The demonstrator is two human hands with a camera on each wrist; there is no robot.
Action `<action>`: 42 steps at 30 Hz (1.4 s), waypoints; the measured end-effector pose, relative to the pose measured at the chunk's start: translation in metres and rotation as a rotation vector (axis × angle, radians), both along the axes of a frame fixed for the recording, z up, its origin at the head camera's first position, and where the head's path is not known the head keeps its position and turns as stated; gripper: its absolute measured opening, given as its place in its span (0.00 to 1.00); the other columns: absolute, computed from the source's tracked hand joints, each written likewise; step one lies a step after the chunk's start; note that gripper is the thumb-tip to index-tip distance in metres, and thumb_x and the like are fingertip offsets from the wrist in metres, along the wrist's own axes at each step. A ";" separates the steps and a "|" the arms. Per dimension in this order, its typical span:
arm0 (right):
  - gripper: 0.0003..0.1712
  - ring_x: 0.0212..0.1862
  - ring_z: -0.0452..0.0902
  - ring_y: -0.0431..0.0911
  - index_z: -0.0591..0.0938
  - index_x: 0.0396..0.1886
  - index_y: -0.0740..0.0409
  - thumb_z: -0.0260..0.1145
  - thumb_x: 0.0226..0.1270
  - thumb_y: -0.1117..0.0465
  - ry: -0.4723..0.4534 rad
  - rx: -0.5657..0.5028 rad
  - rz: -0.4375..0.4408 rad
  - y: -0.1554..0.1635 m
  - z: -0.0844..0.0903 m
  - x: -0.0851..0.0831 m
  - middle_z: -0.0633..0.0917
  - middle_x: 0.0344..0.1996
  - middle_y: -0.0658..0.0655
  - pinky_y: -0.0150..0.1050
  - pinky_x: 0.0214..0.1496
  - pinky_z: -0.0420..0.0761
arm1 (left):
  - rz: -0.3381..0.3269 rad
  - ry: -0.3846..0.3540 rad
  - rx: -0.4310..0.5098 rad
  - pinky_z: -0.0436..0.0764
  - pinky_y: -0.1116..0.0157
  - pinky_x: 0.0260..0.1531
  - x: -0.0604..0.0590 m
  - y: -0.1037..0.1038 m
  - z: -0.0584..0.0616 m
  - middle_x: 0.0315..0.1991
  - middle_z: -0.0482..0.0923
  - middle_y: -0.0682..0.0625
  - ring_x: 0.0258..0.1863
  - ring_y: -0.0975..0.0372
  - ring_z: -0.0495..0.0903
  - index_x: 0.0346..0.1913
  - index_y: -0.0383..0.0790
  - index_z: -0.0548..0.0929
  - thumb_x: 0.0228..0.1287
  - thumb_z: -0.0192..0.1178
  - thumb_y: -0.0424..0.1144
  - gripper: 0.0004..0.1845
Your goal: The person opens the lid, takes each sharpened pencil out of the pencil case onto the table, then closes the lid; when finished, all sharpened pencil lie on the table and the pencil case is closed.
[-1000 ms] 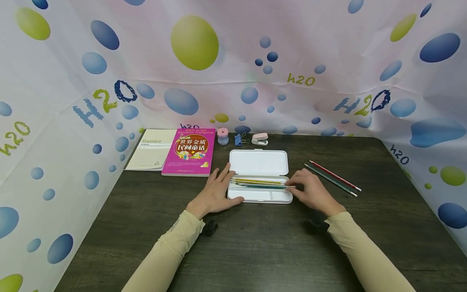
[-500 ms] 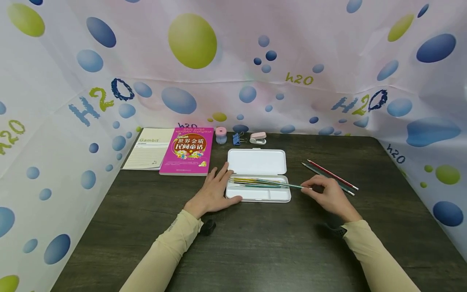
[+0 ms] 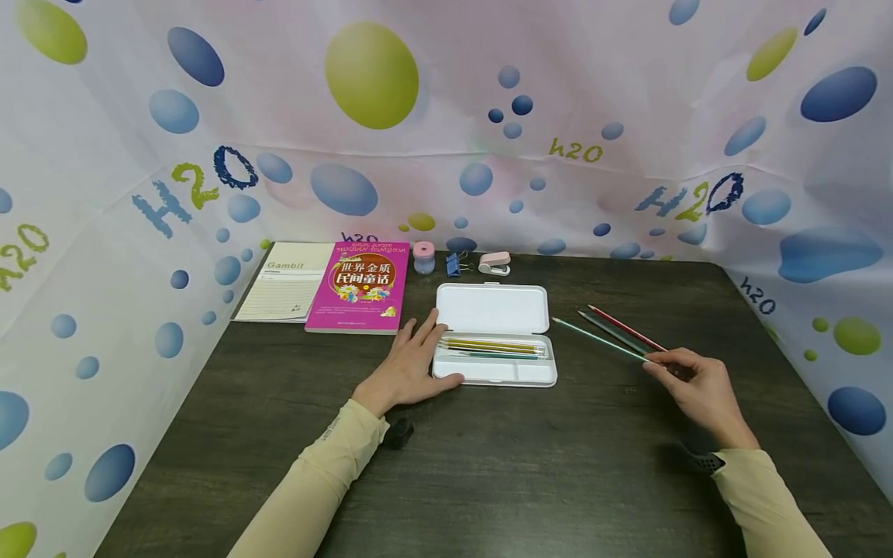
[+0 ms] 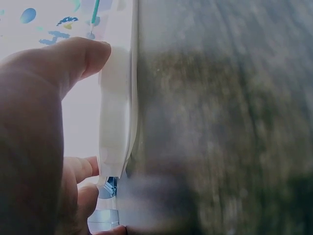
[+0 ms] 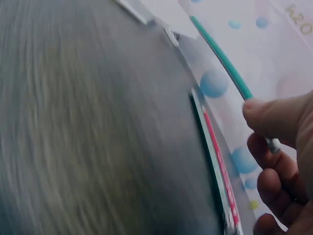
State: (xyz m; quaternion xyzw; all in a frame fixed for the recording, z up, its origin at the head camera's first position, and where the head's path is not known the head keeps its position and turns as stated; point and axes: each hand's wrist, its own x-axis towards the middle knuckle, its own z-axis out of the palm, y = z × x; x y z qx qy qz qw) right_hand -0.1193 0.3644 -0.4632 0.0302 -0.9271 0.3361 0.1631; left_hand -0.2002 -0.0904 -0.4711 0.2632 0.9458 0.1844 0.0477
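An open white pencil case (image 3: 494,377) lies mid-table, its lid (image 3: 491,308) folded back and several pencils (image 3: 491,347) in its tray. My left hand (image 3: 413,366) rests flat against the case's left end, thumb on the front rim (image 4: 115,122). My right hand (image 3: 691,384) is to the right of the case and pinches the end of a light green pencil (image 3: 596,339), seen teal (image 5: 222,58) in the right wrist view. That pencil hangs just above two pencils on the table, one dark green (image 3: 612,332) and one red (image 3: 624,327).
A pink book (image 3: 359,285) and a Gambit notepad (image 3: 286,281) lie at the back left. A small pink jar (image 3: 423,258), a blue binder clip (image 3: 454,265) and a pink stapler (image 3: 494,264) line the back edge. Bubble-print sheets wall three sides.
My right hand has pulled the light green pencil out of the case and carried it right, over the two loose pencils. The left hand has stayed on the case.
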 end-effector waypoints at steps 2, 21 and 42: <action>0.09 0.28 0.72 0.40 0.89 0.41 0.56 0.71 0.66 0.57 -0.005 0.028 -0.054 0.005 -0.001 0.002 0.86 0.35 0.55 0.29 0.26 0.70 | 0.002 -0.004 -0.002 0.45 0.43 0.73 0.000 0.000 0.001 0.81 0.38 0.47 0.76 0.37 0.43 0.78 0.44 0.56 0.60 0.57 0.72 0.52; 0.05 0.36 0.72 0.57 0.89 0.33 0.66 0.73 0.57 0.68 0.020 0.282 -0.031 0.009 -0.009 0.001 0.84 0.33 0.64 0.55 0.37 0.67 | 0.000 -0.003 -0.006 0.45 0.43 0.73 0.000 0.001 -0.001 0.81 0.38 0.47 0.76 0.38 0.43 0.78 0.44 0.56 0.60 0.56 0.72 0.52; 0.06 0.36 0.72 0.54 0.90 0.33 0.62 0.74 0.59 0.63 0.032 0.270 0.003 -0.001 0.003 -0.007 0.84 0.30 0.59 0.50 0.36 0.67 | 0.002 -0.003 0.000 0.46 0.42 0.73 0.000 0.001 0.000 0.81 0.38 0.47 0.76 0.37 0.43 0.78 0.44 0.57 0.60 0.57 0.72 0.52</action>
